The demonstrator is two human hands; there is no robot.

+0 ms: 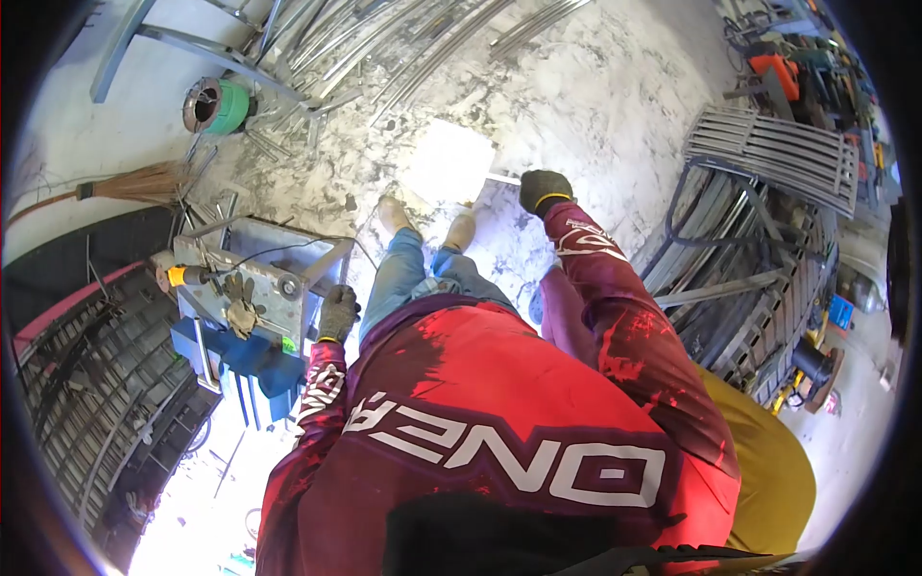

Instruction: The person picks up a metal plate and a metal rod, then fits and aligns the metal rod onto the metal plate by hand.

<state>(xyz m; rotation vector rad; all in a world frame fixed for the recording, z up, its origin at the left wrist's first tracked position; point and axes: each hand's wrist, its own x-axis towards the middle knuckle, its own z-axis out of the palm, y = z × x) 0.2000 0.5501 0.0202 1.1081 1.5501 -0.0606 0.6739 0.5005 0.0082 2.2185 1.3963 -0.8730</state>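
My right hand [545,190], in a dark glove with a yellow cuff edge, is closed on a thin pale bar [503,179]. The bar points left toward a glaring white square [448,161] in front of my shoes; the glare hides its surface, and I cannot tell whether the two are joined. Low beside the metal workbench [317,261], my gloved left hand [338,315] has its fingers curled, with nothing seen sticking out of it. On that bench lie a yellow and black power tool [184,276] and a pair of worn work gloves [242,307].
Long metal bars [423,53] lie on the stained floor ahead. A green wire spool [229,108] and a straw broom [134,183] are at the left. To the right, a rack [768,278] holds metal lengths, with a slatted metal frame [773,154] beside it.
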